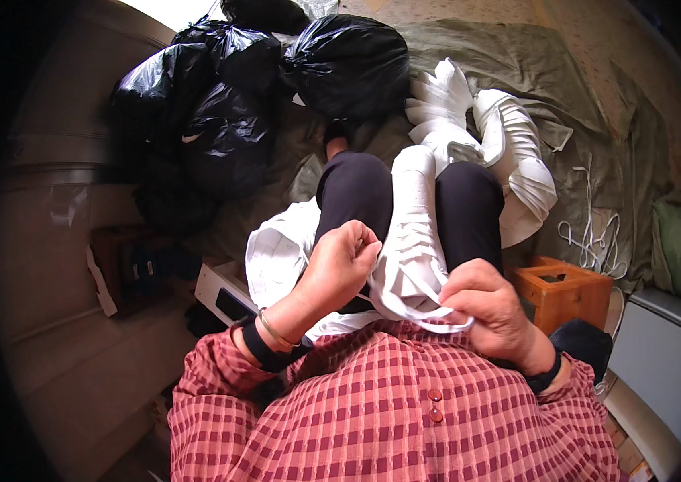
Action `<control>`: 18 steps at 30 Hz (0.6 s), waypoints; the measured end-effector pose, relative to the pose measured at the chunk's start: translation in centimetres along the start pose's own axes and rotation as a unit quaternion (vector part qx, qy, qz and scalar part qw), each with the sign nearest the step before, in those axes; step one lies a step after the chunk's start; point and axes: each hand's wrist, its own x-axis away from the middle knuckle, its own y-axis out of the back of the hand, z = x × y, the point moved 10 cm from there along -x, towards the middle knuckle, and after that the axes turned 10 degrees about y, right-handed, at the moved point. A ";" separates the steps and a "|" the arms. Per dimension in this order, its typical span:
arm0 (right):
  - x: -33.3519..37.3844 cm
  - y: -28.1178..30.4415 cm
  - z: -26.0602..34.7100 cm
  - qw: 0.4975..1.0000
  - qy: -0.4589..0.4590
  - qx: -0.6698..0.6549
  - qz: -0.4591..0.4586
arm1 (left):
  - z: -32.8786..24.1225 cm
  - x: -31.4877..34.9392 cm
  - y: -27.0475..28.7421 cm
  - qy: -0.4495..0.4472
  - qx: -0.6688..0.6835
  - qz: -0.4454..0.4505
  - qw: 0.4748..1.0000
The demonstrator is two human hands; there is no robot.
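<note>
Head view: a white shoe upper (414, 205) is being held between the dark-trousered knees (469, 197), toe pointing away, presumably so that both hands are being freed. Near the upper's opening, on its right, the white lace (437, 326) is being pinched by the right hand (489, 309), apparently for control of the loop. Left of the upper, the fingertips of the left hand (344, 259) are being pressed together; whether lace is being gripped cannot be told. Beyond the upper, rightward, nested white uppers (521, 157) are being supported by olive cloth (509, 60), probably for cleanliness.
</note>
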 end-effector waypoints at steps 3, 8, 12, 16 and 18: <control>-0.5 1.5 0.0 0.998 -0.045 -0.051 -0.017 | -0.7 1.7 0.3 -0.084 0.003 -0.044 0.995; -2.3 0.4 0.8 0.998 -0.039 -0.058 0.010 | -1.5 3.1 1.3 -0.113 -0.007 -0.108 0.988; -2.9 1.0 0.1 0.929 -0.117 -0.338 -0.096 | -6.1 7.7 3.6 -0.277 -0.180 -0.292 0.897; -5.5 3.7 1.4 0.913 -0.046 -0.359 -0.187 | -8.2 9.1 -0.5 -0.387 -0.143 -0.164 0.896; -5.2 4.0 0.6 0.903 -0.108 -0.357 -0.211 | -7.7 7.2 0.4 -0.346 -0.125 -0.184 0.911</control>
